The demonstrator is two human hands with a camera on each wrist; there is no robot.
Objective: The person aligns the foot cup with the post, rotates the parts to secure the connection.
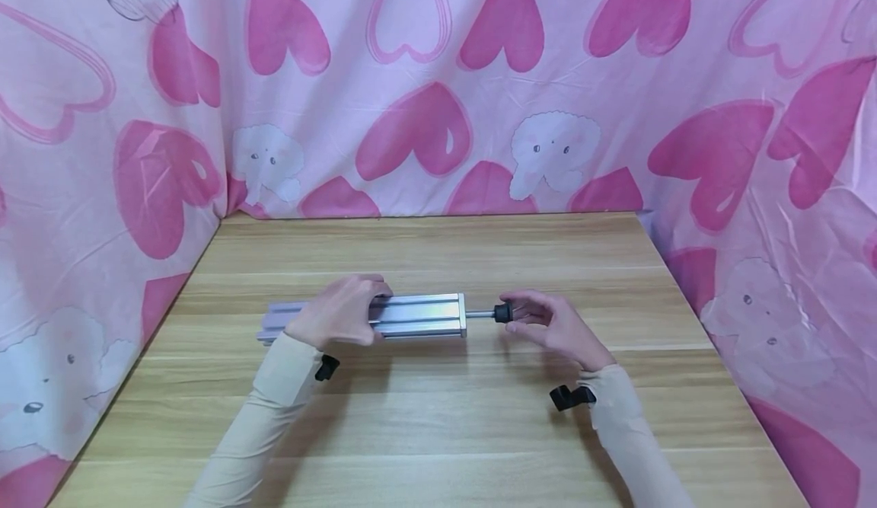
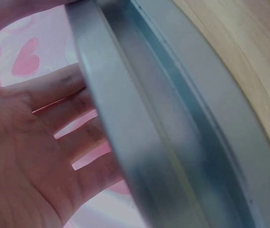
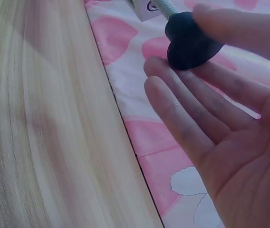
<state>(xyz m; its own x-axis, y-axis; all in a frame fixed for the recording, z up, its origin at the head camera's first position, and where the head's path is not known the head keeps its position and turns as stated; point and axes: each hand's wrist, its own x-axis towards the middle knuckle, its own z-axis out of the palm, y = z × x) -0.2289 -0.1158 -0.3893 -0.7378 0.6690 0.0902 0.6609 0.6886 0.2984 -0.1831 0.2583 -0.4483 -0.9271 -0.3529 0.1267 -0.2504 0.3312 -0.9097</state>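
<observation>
My left hand (image 1: 342,311) grips a silver aluminium profile (image 1: 419,310) from above, thumb on the near side and fingers over the far side. Long grooves run down the bar, seen close up in the left wrist view (image 2: 139,109). A thin threaded rod (image 1: 479,314) sticks out of the plate at the bar's right end. On its tip sits a black, bell-shaped levelling foot (image 3: 188,42). My right hand (image 1: 558,331) pinches this foot between thumb and forefinger; the other fingers are extended below it. The profile's left part shows beyond my left wrist.
The bar is held above a wood-grain table (image 1: 438,432). A pink curtain (image 1: 418,36) with hearts and white cartoon animals stands along the back and both sides. Black wrist mounts (image 1: 572,397) sit on both sleeves.
</observation>
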